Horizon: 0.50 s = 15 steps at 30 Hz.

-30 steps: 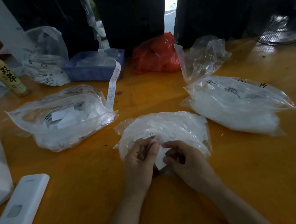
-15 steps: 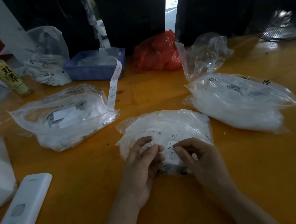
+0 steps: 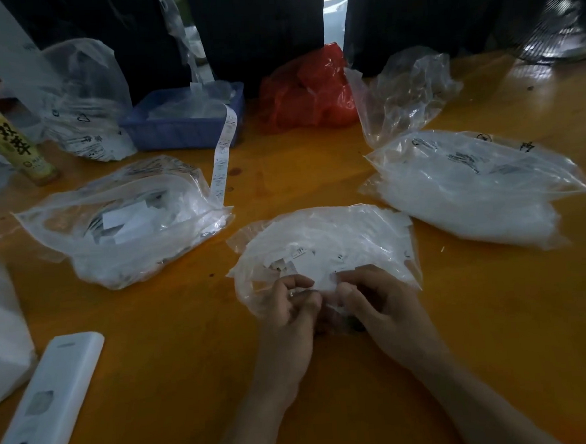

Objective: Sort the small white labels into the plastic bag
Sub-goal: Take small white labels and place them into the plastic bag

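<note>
A crinkled, glossy clear plastic bag (image 3: 323, 240) of small flat white labels (image 3: 304, 260) is seen on the smooth orange table (image 3: 316, 172), its near edge pinched by the curled fingers of the left hand (image 3: 286, 311) and right hand (image 3: 382, 305), now drawn closer together than half a second ago.
</note>
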Available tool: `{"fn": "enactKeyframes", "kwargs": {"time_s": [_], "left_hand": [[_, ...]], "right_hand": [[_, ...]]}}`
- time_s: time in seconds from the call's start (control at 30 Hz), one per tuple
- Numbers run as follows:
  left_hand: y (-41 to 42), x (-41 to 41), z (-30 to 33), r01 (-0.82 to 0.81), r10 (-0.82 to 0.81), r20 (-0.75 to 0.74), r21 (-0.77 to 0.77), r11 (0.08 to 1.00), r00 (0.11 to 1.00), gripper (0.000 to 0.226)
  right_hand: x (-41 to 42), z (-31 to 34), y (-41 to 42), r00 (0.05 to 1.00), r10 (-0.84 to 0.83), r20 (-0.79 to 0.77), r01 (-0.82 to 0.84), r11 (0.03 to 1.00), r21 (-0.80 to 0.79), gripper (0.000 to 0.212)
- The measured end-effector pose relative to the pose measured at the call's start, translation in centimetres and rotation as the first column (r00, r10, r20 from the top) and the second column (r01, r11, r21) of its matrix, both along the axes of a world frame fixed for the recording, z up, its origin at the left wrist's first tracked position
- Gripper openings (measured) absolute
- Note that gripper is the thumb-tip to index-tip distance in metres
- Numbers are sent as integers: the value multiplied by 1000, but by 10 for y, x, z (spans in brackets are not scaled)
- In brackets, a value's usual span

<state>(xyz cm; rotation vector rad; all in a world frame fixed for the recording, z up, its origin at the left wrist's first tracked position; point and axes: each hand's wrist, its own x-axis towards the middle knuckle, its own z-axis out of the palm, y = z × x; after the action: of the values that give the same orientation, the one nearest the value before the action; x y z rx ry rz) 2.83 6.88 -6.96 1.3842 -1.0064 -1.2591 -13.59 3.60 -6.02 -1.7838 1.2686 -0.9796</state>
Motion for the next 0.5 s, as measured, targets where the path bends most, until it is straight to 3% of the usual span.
{"fn": "enactKeyframes", "kwargs": {"time_s": [0.1,0.27,0.4,0.5], "left_hand": [[0,1,0,28,-28,53,2,1000,998,16],[0,3,1,36,-36,58,-3,999,998,21],[1,2,1,25,-23,48,-38,999,999,10],[4,3,5,145,-131,139,-97,985,982,39]], "right_hand": [[2,2,1,998,2,-65,-6,998,-64,42],[-2,-6,-3,999,-35,22,35,999,1,13],[-3,-6,-3,993,-95,75,91,995,51,28],[0,-7,-2,988,-123,97,117,991,68,29]]}}
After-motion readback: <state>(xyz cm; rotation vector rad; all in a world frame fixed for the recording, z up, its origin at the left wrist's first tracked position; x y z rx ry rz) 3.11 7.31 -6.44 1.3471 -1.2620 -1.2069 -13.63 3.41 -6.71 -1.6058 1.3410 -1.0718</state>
